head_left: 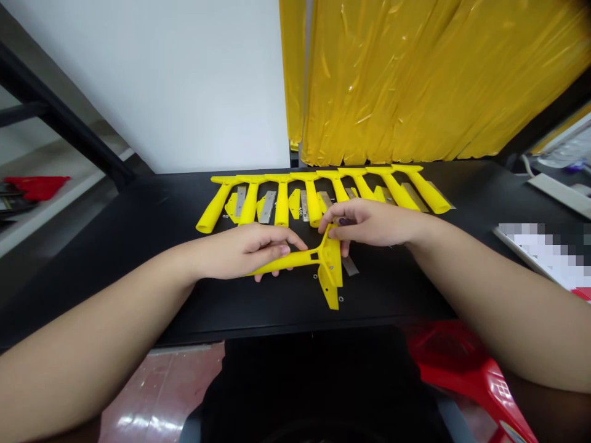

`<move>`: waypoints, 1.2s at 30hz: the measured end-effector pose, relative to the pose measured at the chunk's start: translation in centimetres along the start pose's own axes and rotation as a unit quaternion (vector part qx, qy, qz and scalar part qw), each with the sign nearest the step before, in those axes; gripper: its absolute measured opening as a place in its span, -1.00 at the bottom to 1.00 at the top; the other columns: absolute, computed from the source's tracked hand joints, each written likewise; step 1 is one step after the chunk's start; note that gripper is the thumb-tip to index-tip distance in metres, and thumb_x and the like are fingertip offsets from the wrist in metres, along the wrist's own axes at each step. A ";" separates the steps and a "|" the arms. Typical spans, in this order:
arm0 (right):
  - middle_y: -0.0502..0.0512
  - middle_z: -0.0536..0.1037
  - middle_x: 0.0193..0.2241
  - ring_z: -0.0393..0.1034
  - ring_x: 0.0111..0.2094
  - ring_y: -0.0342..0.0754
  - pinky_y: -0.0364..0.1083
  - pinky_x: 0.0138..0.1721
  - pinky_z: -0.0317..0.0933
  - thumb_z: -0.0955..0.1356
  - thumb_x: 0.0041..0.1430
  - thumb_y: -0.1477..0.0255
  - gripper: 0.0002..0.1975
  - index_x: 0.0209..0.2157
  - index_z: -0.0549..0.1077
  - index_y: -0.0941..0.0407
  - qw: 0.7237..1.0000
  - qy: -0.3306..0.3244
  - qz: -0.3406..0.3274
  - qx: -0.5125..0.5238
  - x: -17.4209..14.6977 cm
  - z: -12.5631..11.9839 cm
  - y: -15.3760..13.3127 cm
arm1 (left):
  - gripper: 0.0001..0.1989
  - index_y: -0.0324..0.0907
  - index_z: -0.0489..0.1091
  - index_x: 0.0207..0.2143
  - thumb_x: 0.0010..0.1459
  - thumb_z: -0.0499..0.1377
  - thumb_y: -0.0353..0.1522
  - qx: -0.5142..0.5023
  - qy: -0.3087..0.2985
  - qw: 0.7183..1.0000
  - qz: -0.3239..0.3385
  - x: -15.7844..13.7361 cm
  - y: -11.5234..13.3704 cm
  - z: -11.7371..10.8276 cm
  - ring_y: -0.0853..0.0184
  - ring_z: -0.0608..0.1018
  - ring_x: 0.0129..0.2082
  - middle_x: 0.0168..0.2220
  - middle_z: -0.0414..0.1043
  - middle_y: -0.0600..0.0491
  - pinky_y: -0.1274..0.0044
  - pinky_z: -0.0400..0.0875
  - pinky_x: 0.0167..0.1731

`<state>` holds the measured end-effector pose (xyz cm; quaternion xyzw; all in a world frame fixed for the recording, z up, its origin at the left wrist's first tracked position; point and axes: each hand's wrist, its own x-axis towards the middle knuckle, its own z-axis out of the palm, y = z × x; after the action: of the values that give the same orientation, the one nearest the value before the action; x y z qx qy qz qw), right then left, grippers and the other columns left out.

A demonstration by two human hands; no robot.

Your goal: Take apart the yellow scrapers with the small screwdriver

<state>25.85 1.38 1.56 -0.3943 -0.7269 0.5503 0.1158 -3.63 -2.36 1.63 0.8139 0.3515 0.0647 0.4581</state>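
Note:
A yellow plastic scraper handle (295, 259) lies sideways over the black table, its forked wide head (333, 255) to the right. My left hand (244, 249) is closed round its grip. At the upper end of the head, my right hand (364, 223) has thumb and fingers closed on the edge; any small part between them is hidden. Below the head is a flat yellow plate (328, 294) with holes. A small metal nut (340, 299) lies beside that plate, and another ring-shaped piece (315, 277) to its left. A metal blade (351, 266) shows under my right hand.
Several matching yellow scraper handles (215, 206) stand in a row at the back of the black table (152, 203), with metal blades (266, 208) and yellow plates (294, 203) between them. Behind are a white panel (184, 80) and yellow plastic sheeting (415, 74). A red stool (462, 363) is below right.

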 end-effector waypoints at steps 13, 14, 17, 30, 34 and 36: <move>0.00 0.63 -0.50 0.52 -0.51 -0.06 -0.10 -0.52 0.15 0.51 0.23 0.35 -0.75 -0.06 0.57 0.06 0.997 -0.001 0.022 -0.077 -0.3 0.2 -0.1 | -0.59 -0.14 0.51 0.22 0.51 0.11 -0.14 -0.011 -0.007 1.000 0.004 0.1 -0.2 0.1 0.35 0.66 -0.43 -0.28 0.61 0.00 0.59 0.58 -0.46; -0.01 0.63 -0.51 0.51 -0.51 -0.06 -0.09 -0.52 0.14 0.52 0.23 0.33 -0.68 -0.01 0.54 0.06 0.997 -0.001 0.024 -0.071 -0.4 0.2 -0.2 | -0.59 -0.15 0.50 0.21 0.51 0.11 -0.14 -0.015 -0.003 1.000 0.002 0.1 -0.1 0.1 0.37 0.64 -0.47 -0.28 0.60 0.01 0.60 0.58 -0.47; -0.05 0.62 -0.52 0.56 -0.46 -0.02 -0.08 -0.46 0.16 0.55 0.21 0.29 -0.50 0.12 0.42 0.05 0.998 -0.030 0.021 -0.043 -0.8 0.2 -0.4 | -0.59 -0.16 0.50 0.20 0.50 0.11 -0.13 -0.025 0.009 1.000 -0.009 0.1 0.1 0.0 0.41 0.61 -0.53 -0.27 0.58 0.02 0.59 0.59 -0.48; -0.10 0.58 -0.53 0.50 -0.51 -0.04 -0.11 -0.53 0.12 0.58 0.09 0.39 -0.42 0.10 0.37 0.04 0.998 -0.036 0.031 -0.035 -0.7 0.9 -0.6 | -0.58 -0.16 0.46 0.19 0.51 0.08 -0.10 -0.056 0.007 0.997 -0.048 0.3 0.6 0.2 0.36 0.61 -0.52 -0.33 0.55 0.04 0.53 0.62 -0.46; -0.07 0.60 -0.52 0.51 -0.48 -0.02 -0.10 -0.49 0.16 0.56 0.12 0.42 -0.41 0.13 0.33 0.05 0.996 -0.056 0.052 -0.037 -0.6 0.8 -0.5 | -0.58 -0.16 0.48 0.18 0.51 0.09 -0.10 -0.052 -0.002 0.997 -0.051 0.3 0.6 0.2 0.37 0.61 -0.52 -0.34 0.55 0.05 0.55 0.60 -0.47; -0.07 0.59 -0.51 0.50 -0.46 -0.03 -0.10 -0.47 0.17 0.58 0.11 0.38 -0.39 0.13 0.33 0.05 0.996 -0.066 0.051 -0.036 -0.5 0.7 -0.3 | -0.59 -0.15 0.48 0.18 0.50 0.09 -0.10 -0.051 -0.003 0.997 -0.051 0.3 0.6 0.2 0.38 0.60 -0.53 -0.34 0.55 0.05 0.55 0.60 -0.47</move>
<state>25.61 0.49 1.70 -0.3976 -0.7308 0.5543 0.0248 -3.00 -2.51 1.93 0.7706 0.3871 0.0568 0.5031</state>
